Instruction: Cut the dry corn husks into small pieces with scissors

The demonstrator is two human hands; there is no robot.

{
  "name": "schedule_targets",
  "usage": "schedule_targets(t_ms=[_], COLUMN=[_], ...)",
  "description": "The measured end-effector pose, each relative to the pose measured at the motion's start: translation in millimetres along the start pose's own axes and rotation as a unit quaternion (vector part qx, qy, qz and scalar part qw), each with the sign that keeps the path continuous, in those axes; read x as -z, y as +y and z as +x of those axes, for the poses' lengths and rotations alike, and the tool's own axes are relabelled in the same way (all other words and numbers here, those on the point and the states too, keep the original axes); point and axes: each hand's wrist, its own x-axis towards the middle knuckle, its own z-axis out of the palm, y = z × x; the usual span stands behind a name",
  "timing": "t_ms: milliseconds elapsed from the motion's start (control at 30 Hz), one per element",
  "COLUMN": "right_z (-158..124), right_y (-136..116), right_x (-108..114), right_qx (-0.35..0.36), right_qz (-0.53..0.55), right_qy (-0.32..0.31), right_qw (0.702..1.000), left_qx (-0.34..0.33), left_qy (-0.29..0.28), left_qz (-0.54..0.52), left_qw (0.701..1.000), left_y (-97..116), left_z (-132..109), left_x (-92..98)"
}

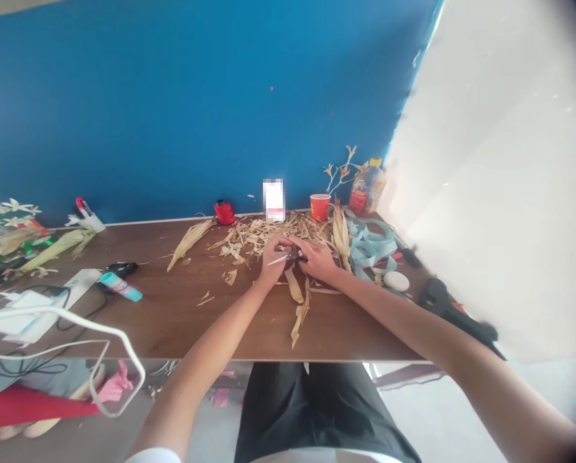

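Note:
Both my hands meet over a heap of dry corn husk scraps (263,233) on the brown table. My left hand (271,258) is closed, its fingertips pinched on something too small to make out. A thin, pale, pointed piece (278,259) lies across it. My right hand (319,260) has its fingers curled in close to the left. Between the hands is a small dark part, mostly hidden by the fingers; I cannot tell its kind. Loose husk strips (297,318) lie on the table below the hands. A bunched husk (340,235) stands just beyond my right hand.
Behind the scraps are a phone (273,200), a red paper cup (320,207) and a red spool-like object (224,212). Blue ribbon (372,247), a white disc (396,281) and a black glue gun (454,308) lie right. Power strips (51,308) and cables occupy the left.

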Motion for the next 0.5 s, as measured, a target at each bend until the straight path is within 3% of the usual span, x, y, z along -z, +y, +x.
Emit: schedule_targets(t_ms=[500], right_z=[3.7], right_y=[-10.1], right_x=[2.1], right_qx=[-0.076], right_qz=[0.051], right_qy=[0.014], right_qw=[0.996], left_qx=[-0.016], left_qy=[0.02], left_qz=[0.017], left_qw=[1.0], left_y=[-0.7], left_z=[1.8], left_x=[-0.9])
